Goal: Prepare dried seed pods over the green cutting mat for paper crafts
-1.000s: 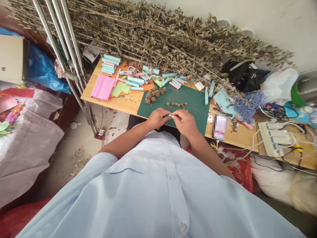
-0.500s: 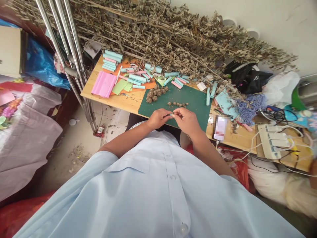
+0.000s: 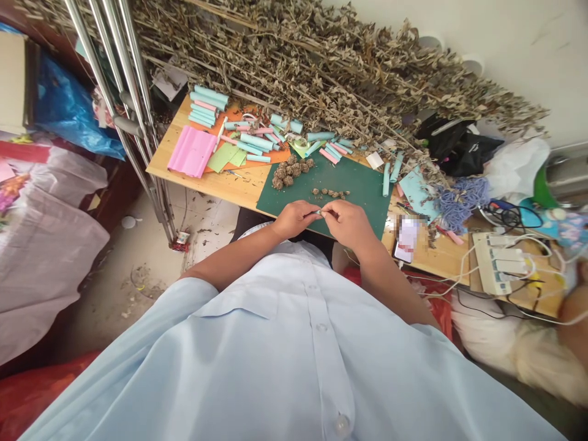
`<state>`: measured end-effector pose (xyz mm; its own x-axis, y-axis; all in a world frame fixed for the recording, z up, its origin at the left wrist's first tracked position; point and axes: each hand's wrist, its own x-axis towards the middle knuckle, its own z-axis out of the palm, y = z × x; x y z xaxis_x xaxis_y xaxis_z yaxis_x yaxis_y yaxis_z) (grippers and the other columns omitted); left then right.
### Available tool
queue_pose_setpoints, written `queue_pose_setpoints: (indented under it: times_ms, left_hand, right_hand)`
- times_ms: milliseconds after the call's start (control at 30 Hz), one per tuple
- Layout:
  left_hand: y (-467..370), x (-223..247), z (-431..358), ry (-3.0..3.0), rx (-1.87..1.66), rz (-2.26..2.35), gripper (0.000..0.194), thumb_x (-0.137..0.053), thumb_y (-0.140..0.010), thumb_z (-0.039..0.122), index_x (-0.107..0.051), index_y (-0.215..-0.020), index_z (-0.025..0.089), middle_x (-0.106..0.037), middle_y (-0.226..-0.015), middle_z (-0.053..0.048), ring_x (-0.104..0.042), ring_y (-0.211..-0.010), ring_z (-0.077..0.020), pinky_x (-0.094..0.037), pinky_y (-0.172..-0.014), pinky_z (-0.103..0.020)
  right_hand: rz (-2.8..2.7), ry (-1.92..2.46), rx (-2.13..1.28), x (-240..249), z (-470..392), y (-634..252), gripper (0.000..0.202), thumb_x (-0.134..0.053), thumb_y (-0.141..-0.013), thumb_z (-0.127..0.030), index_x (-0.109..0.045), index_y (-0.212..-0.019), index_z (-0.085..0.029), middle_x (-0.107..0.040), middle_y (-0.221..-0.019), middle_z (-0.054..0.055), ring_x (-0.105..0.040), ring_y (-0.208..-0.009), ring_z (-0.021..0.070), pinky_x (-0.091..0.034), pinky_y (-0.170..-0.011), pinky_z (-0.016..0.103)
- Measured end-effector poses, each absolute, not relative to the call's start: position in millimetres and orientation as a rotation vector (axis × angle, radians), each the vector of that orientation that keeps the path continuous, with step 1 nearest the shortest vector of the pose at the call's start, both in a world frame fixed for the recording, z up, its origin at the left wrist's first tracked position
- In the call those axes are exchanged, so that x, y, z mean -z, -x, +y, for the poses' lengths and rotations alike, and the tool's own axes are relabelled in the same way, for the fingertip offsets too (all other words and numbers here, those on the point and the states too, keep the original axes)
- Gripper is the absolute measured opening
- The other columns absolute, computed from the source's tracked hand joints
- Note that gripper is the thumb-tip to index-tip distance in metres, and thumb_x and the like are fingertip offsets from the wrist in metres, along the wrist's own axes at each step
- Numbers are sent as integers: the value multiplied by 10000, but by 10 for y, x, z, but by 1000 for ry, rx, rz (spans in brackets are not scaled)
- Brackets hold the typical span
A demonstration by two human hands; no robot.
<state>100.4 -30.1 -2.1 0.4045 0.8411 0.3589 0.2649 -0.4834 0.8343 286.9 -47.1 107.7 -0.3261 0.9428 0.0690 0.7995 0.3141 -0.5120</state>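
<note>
My left hand [image 3: 294,219] and my right hand [image 3: 344,220] meet above the near edge of a dark green mat [image 3: 362,177]. Both are closed, thumbs and fingertips pinching a tiny light-blue piece [image 3: 318,212] between them. Fingers cover most of it, so its kind cannot be made out. Just beyond my hands lies a short row of small brown balls [image 3: 329,193]. Farther back on the mat sits a pile of larger, rough brown balls [image 3: 290,171].
Light-blue and pink paper rolls [image 3: 255,144] lie behind the mat, below heaped dried plant stalks [image 3: 294,73]. Pink sheets [image 3: 192,151] are at left. A phone [image 3: 406,240], blue yarn [image 3: 462,199] and a power strip [image 3: 493,263] lie at right. Metal crutches [image 3: 133,92] lean at left.
The view has shifted slightly. My hands keep the same place over the mat's near edge, still pinching the small piece, with only slight finger movement.
</note>
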Motion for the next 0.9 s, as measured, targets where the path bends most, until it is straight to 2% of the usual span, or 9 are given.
queue_pose_setpoints:
  times_ms: [300, 467, 600, 767, 900]
  left_hand:
    - [-1021, 53, -298, -1971, -1013, 963, 331, -594, -1055, 443, -802, -1175, 214, -798, -1016, -86, -724, -995, -204, -563, -951, -333]
    - [-1022, 66, -293, -1974, -1030, 964, 348, -586, -1058, 450, -799, -1186, 206, -800, -1006, -92, -729, -986, -206, -567, -940, -334]
    - [-1023, 70, -292, -1971, -1054, 948, 364, -587, -1057, 467, -796, -1185, 197, -806, -1017, -98, -731, -981, -207, -568, -938, -335]
    - [-1036, 87, -297, -1975, -1045, 998, 349, -611, -1047, 464, -798, -1180, 201, -811, -1029, -97, -736, -994, -209, -572, -952, -343]
    - [-1038, 97, -294, -1977, -1045, 1007, 335, -615, -1048, 450, -797, -1181, 203, -812, -1041, -95, -736, -1001, -208, -574, -949, -342]
  right_hand:
    - [-2228, 1670, -589, -1130, -385, -2812, 138, -623, -830, -217, -745, -779, -258, -752, -724, 24, -654, -674, 223, -493, -675, 347]
    - [-2294, 1686, -534, -1159, -347, -2769, 144, -626, -827, -185, -734, -756, -249, -762, -768, 44, -664, -710, 232, -499, -707, 359]
    - [-2242, 1669, -618, -1177, -377, -2803, 131, -633, -867, -225, -761, -878, -249, -781, -849, 50, -693, -760, 238, -537, -756, 377]
    - [-2030, 1640, -681, -1109, -418, -2917, 241, -664, -842, -253, -763, -1061, -247, -797, -987, 55, -729, -806, 221, -596, -796, 386]
    - [-1964, 1607, -724, -1030, -454, -2917, 253, -685, -841, -275, -745, -1084, -242, -786, -934, 39, -724, -776, 202, -614, -797, 374]
